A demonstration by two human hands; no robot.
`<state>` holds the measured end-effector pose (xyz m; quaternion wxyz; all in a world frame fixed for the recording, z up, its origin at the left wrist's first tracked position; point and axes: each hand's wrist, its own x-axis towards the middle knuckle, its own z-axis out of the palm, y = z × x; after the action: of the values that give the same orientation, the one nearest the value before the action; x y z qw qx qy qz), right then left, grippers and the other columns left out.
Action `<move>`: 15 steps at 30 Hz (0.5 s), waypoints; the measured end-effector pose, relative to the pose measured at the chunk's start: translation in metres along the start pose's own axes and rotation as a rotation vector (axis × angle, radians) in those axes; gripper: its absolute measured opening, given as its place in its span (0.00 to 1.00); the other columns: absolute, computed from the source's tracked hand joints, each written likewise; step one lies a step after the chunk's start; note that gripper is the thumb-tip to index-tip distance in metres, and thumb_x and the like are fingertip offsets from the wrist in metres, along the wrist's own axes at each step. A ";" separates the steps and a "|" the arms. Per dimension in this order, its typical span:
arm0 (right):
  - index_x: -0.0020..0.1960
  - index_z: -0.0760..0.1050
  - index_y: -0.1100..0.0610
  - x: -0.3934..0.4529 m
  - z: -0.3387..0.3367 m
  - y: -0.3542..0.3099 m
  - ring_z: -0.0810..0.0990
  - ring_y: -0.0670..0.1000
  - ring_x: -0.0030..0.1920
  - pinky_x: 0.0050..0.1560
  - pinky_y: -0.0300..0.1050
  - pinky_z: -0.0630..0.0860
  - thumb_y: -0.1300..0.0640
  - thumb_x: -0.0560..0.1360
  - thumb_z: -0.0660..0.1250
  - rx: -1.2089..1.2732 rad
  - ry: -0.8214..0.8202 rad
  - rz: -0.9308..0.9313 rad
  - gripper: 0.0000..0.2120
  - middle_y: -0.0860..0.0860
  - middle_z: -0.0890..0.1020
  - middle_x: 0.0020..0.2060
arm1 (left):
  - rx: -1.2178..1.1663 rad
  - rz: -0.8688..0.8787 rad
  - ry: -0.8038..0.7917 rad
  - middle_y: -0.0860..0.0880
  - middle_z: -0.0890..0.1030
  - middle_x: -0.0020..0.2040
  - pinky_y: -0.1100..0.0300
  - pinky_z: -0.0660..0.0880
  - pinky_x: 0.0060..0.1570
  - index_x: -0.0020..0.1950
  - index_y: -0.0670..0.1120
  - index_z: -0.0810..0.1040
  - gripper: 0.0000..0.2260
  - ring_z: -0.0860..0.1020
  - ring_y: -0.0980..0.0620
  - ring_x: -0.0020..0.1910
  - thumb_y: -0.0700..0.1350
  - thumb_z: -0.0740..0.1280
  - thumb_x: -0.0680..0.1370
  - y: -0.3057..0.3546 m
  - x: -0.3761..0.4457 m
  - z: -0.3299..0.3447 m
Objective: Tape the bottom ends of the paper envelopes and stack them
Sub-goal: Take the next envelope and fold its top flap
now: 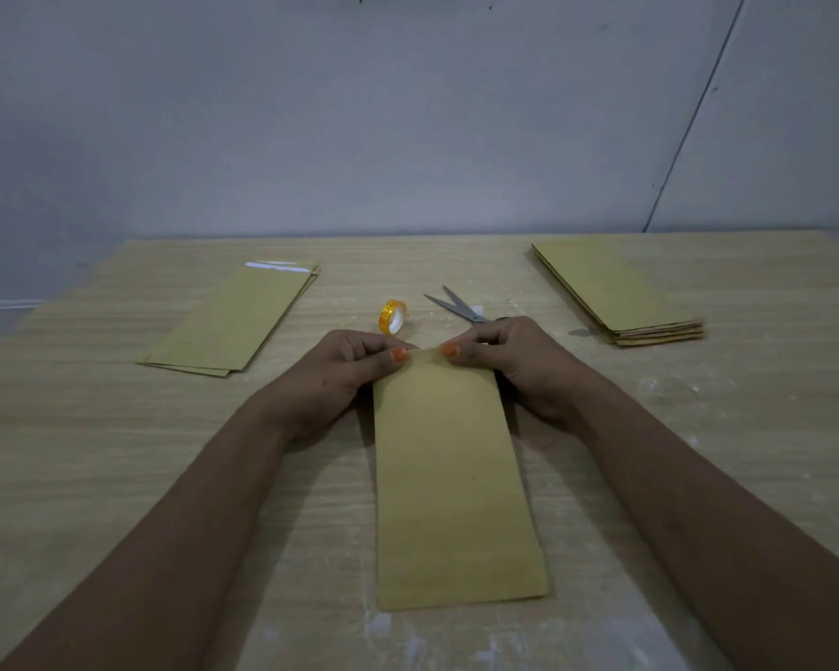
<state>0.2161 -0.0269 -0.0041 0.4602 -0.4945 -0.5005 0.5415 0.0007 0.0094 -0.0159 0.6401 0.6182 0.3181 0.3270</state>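
Observation:
A long brown paper envelope (pixel 451 481) lies flat on the wooden table (pixel 117 477) in front of me, its far end between my hands. My left hand (pixel 345 365) and my right hand (pixel 509 355) each pinch one end of a short strip of clear tape (pixel 425 355), stretched just over the envelope's far edge. A small roll of tape (pixel 392 317) with a yellow core stands just beyond my left hand. Scissors (pixel 454 305) lie open behind my right hand, their handles hidden by it.
A small pile of envelopes (pixel 236 322) lies at the left, one with a white strip at its far end. A thicker stack of envelopes (pixel 621 295) sits at the right. A grey wall (pixel 408 113) rises behind the table's far edge.

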 end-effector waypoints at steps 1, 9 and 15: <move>0.46 0.83 0.63 0.001 -0.001 0.000 0.83 0.50 0.39 0.38 0.40 0.78 0.65 0.73 0.71 0.012 -0.010 0.013 0.03 0.55 0.85 0.38 | -0.004 0.005 0.012 0.44 0.85 0.45 0.64 0.77 0.45 0.57 0.38 0.82 0.13 0.82 0.53 0.44 0.42 0.65 0.77 0.000 0.000 0.000; 0.47 0.84 0.63 0.002 0.002 0.002 0.84 0.50 0.39 0.39 0.41 0.78 0.65 0.72 0.72 0.041 0.051 0.003 0.05 0.55 0.86 0.39 | -0.024 -0.019 -0.002 0.44 0.85 0.45 0.63 0.78 0.44 0.58 0.38 0.81 0.13 0.82 0.52 0.43 0.42 0.63 0.78 0.001 0.000 -0.002; 0.53 0.82 0.63 -0.001 -0.006 -0.002 0.82 0.48 0.39 0.39 0.39 0.80 0.64 0.76 0.67 0.040 -0.068 0.097 0.08 0.54 0.85 0.41 | 0.034 0.009 0.006 0.36 0.83 0.53 0.60 0.78 0.49 0.61 0.36 0.80 0.13 0.81 0.46 0.50 0.40 0.62 0.81 -0.003 0.001 -0.003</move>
<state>0.2220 -0.0271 -0.0024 0.4259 -0.4900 -0.4804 0.5897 -0.0015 0.0122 -0.0190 0.6269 0.6296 0.3226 0.3264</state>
